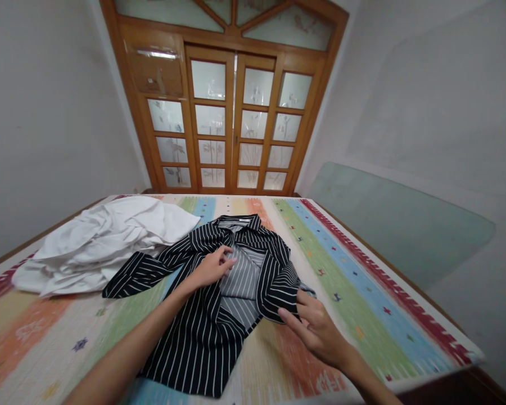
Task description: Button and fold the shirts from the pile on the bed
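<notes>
A black shirt with white pinstripes (198,337) lies spread on the bed, collar toward the far end. Its front hangs open, and the paler grey inside shows. My left hand (211,267) is over the open front near the chest, with thumb and forefinger apart and the other fingers curled; whether it touches the cloth is unclear. At the shirt's right side, my right hand (314,323) has thumb and fingers around the bunched edge of the sleeve. The other sleeve (139,273) stretches out to the left, its cuff near the white cloth.
A crumpled white cloth (109,242) is heaped on the bed's left side. Colourful striped bedding (354,292) covers the bed. Beyond it stand wooden doors with glass panes (231,124). Plain walls rise on both sides, and a pale green panel (396,219) is on the right one.
</notes>
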Tool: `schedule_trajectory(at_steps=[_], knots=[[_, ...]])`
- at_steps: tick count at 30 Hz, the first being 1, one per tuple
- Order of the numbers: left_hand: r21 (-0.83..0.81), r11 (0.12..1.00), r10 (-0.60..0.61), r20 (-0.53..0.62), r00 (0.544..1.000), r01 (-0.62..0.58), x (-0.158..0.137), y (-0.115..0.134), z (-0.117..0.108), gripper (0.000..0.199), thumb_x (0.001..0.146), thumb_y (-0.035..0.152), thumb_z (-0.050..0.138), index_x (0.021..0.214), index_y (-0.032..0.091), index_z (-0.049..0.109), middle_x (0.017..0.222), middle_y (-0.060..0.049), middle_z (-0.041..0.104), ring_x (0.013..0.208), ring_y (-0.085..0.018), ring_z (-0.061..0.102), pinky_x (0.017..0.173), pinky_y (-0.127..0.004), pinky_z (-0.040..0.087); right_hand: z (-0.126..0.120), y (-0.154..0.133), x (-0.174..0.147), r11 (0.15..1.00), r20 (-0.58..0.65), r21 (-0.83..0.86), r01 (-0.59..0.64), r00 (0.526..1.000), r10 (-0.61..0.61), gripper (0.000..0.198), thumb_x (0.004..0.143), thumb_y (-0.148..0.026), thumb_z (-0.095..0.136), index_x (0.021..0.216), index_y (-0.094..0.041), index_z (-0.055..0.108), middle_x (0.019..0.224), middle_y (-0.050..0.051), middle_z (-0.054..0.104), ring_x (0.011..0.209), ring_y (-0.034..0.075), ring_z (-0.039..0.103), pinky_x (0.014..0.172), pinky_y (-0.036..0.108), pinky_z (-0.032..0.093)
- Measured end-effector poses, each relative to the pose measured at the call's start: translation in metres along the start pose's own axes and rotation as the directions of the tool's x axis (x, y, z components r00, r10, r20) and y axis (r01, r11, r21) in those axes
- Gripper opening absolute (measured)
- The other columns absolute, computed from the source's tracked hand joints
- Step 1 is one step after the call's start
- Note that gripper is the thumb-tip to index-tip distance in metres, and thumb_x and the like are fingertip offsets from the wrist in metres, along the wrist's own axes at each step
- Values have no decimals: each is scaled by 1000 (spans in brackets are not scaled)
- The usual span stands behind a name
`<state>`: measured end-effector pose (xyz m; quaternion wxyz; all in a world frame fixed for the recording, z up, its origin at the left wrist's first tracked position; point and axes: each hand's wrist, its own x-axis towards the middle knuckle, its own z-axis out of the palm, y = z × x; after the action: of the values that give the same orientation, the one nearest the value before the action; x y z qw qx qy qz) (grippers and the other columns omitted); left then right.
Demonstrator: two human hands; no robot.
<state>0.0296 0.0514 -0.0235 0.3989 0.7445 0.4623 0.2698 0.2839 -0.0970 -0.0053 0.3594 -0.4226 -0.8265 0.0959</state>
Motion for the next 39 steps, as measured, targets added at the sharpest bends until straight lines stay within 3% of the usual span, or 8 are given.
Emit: schedule_trajectory(at_steps=[2,5,9,14,22,29,34,39], knots=[[-94,993,-77,0,997,77,33,-5,19,55,87,47,49,134,19,42,85,-4,69,63,-16,65,56,-26,49,-4,-12,0,1000,37,5,29,999,-29,39,100,-30,40,70,-18,62,79,7,61,77,16,55,70,29,42],[6,995,-104,18,994,104,74,-8,42,56,90,44,46,140,19,41,87,-5,72,63,-17,67,59,-27,51,-11,-21,-1,996,285,39,76,955,-84,41,100,-37,38,77,-17,65,82,8,64,81,17,56,74,29,42],[365,930,29,15,999,-32,101,-9,55,30,87,31,50,101,17,73,91,-7,75,87,-20,68,83,-29,49,-21,2,-4,982,550,187,4,828,-108,45,100,-43,36,78,-18,66,71,3,64,69,14,57,69,25,42],[508,858,120,-58,991,-75,105,-17,52,28,85,24,49,79,15,74,87,-11,74,87,-22,67,86,-31,47,-29,78,-10,961,259,-148,-234,929,266,18,90,-24,47,87,-18,64,84,5,65,80,18,59,75,30,45],[601,796,278,-267,923,-66,108,-51,22,27,81,12,48,99,13,68,102,-12,68,98,-23,64,93,-33,48,7,165,-5,983,119,-98,-158,978,169,56,73,-8,48,126,-22,57,131,9,58,121,22,53,105,43,40],[589,805,237,-212,948,-69,106,-83,18,41,85,19,45,125,12,55,127,-15,60,121,-25,56,106,-39,42,18,165,20,985,54,21,-172,984,171,19,82,-18,47,87,-21,65,119,10,66,111,23,59,97,42,45],[587,809,183,-208,961,-27,107,-90,21,46,88,21,41,131,10,50,137,-17,54,130,-27,49,112,-41,36,-17,149,15,930,87,149,-336,941,326,23,83,-30,48,63,-23,42,87,7,73,81,21,66,74,33,49],[564,826,176,-258,950,0,113,-90,22,49,87,19,39,135,10,45,140,-18,51,130,-27,48,112,-41,35,-64,118,-17,915,168,76,-396,910,380,28,76,-21,53,59,-23,30,72,3,66,72,18,61,67,29,44]])
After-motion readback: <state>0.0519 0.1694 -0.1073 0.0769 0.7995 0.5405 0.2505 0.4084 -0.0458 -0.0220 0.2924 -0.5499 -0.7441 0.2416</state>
